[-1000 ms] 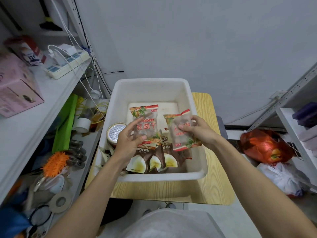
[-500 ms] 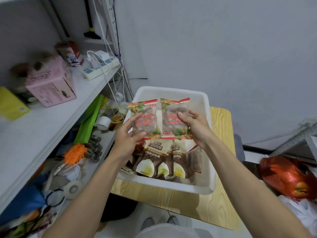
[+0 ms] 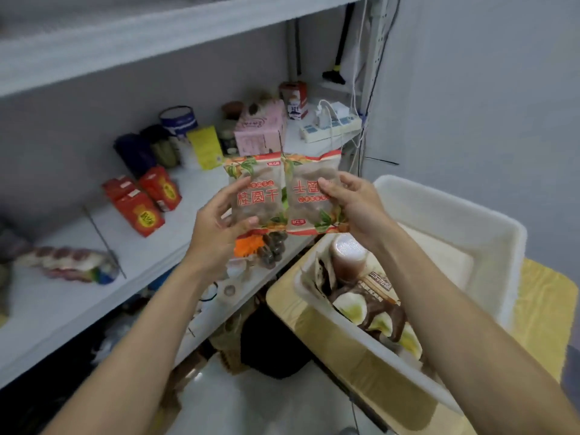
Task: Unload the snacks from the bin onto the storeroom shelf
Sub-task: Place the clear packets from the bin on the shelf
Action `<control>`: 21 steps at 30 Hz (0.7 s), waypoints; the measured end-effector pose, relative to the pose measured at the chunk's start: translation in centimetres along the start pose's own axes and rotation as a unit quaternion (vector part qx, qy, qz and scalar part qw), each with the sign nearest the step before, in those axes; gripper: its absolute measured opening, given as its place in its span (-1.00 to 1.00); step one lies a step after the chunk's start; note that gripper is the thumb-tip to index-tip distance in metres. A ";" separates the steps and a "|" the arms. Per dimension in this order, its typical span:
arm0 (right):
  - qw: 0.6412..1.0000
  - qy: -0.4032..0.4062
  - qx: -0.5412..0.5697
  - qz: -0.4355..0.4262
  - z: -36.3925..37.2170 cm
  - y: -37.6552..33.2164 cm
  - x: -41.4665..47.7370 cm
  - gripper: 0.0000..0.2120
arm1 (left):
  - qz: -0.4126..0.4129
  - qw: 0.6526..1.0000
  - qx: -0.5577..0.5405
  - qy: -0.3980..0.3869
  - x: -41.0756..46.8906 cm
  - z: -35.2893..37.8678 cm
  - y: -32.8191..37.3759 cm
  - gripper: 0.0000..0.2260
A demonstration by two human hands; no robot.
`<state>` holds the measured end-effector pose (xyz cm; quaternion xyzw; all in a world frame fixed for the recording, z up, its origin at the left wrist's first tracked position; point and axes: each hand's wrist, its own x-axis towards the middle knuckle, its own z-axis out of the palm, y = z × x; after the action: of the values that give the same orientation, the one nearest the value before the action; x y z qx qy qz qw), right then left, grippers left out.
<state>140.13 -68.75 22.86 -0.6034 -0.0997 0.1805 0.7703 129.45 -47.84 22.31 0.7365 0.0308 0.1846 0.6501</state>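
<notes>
While both hands are raised between the shelf and the bin, each one holds a packet of dried fruit: the left hand (image 3: pixel 216 224) has its grip closed on the left packet (image 3: pixel 257 193), thumb across the front, and the right hand (image 3: pixel 354 205) has its grip closed on the right packet (image 3: pixel 309 196), thumb over the printed face. The two packets sit side by side, their edges touching, upright and facing the camera, held in the air above the near right edge of the white shelf (image 3: pixel 94 277) and just left of the bin. The white bin (image 3: pixel 489 233) rests on a wooden desk (image 3: pixel 546 296) at the right, and inside it lie brown snack bags (image 3: pixel 373 306) printed with halved eggs and a foil-topped cup (image 3: pixel 348 252) standing at the bin's left end. On the shelf, red boxes (image 3: pixel 141 199) stand at the left, a pink box (image 3: pixel 260 130) sits farther back, and a long wrapped roll (image 3: pixel 66 262) lies near the left edge. A white power strip (image 3: pixel 329 127) with plugged cables lies at the far right end of the shelf.
</notes>
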 end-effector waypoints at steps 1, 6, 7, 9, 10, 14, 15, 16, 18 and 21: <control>1.000 -0.017 0.001 0.001 1.7 -0.4 -0.2 -0.81 | 0.005 1.000 0.008 0.013 -0.7 -1.5 0.7 -0.42; 0.997 -0.073 0.014 -0.020 10.8 -2.2 -2.3 -0.77 | 0.038 0.997 0.028 0.061 -4.7 -10.0 4.9 -0.43; 0.996 -0.083 0.018 -0.025 12.7 -2.6 -3.0 -0.77 | 0.044 0.996 0.021 0.072 -5.7 -11.6 5.9 -0.43; 0.994 -0.104 0.032 -0.033 16.6 -3.0 -4.5 -0.76 | 0.063 0.994 0.024 0.091 -8.0 -14.9 7.9 -0.43; 0.992 -0.114 0.036 -0.037 18.5 -3.2 -5.2 -0.77 | 0.073 0.992 0.029 0.099 -9.2 -16.5 8.8 -0.42; 0.984 -0.162 0.050 -0.052 26.0 -4.4 -8.3 -0.80 | 0.102 0.984 0.047 0.136 -13.7 -22.9 12.2 -0.42; 0.982 -0.173 0.055 -0.057 27.7 -4.8 -9.1 -0.80 | 0.111 0.982 0.051 0.142 -14.8 -24.2 13.2 -0.43; 0.980 -0.182 0.059 -0.061 29.4 -5.2 -9.9 -0.81 | 0.121 0.980 0.059 0.147 -15.8 -25.3 14.2 -0.43; 0.975 -0.200 0.070 -0.063 32.5 -6.0 -11.4 -0.83 | 0.143 0.972 0.080 0.166 -17.5 -27.3 16.1 -0.45; 0.970 -0.223 0.074 -0.062 36.5 -7.1 -13.1 -0.82 | 0.154 0.967 0.086 0.186 -19.3 -30.6 17.9 -0.46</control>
<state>115.75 -42.79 39.78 -0.4818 -0.2926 0.2697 0.7807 98.52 -27.12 37.78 0.7383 0.0530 0.4126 0.5309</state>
